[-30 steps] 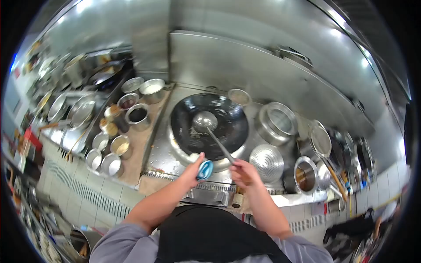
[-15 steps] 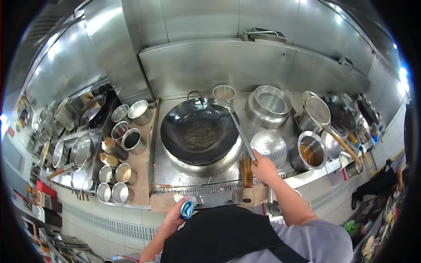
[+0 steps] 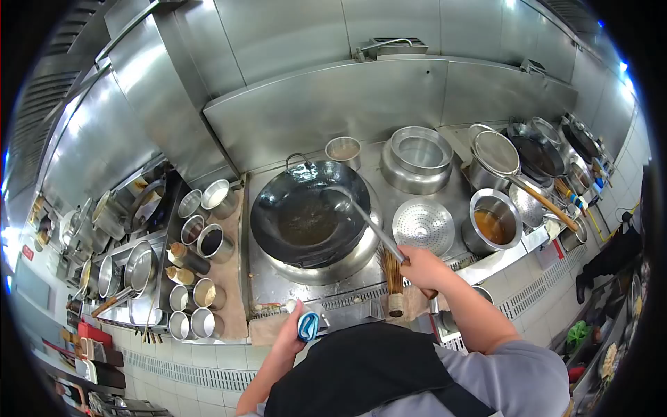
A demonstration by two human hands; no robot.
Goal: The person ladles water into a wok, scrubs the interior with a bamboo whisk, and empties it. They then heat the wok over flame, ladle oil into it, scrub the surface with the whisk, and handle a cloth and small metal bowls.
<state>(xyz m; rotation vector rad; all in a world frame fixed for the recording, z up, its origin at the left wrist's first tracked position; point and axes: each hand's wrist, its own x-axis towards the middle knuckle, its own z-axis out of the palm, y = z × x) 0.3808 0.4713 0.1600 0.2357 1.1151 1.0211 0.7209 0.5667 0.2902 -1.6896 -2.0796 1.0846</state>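
At the far left a small red sign (image 3: pixel 27 252) is fixed to the wall, its lettering too small to read. Next come metal cups in pairs on the counter: the back pair holds a cup (image 3: pixel 191 203) whose contents are unclear and a cup of white stuff (image 3: pixel 217 194); in front stand a cup of dark reddish sauce (image 3: pixel 193 228) and a cup of near-black liquid (image 3: pixel 212 242), then two squeeze bottles (image 3: pixel 184 257), then four smaller cups (image 3: pixel 206 294), one with pale tan contents, the others whitish inside. The left hand (image 3: pixel 285 337) is curled around a folded blue cloth (image 3: pixel 308 326), near the front edge of the stove. Beyond it the wok (image 3: pixel 274 215) sits on its ring, a little thin brownish liquid at the bottom. The ladle (image 3: pixel 376 233) slants across the wok's right rim, its long axis running from upper left to lower right: the bowl points away from the person, inside the wok, and the grip end comes back toward the apron. The right hand (image 3: pixel 422 267) is closed around that handle, above the bamboo brush (image 3: pixel 394 285). Further right, a steel pot (image 3: pixel 492 221) holds amber liquid, and a round strainer (image 3: pixel 495 154) lies behind it, wooden handle pointing front right
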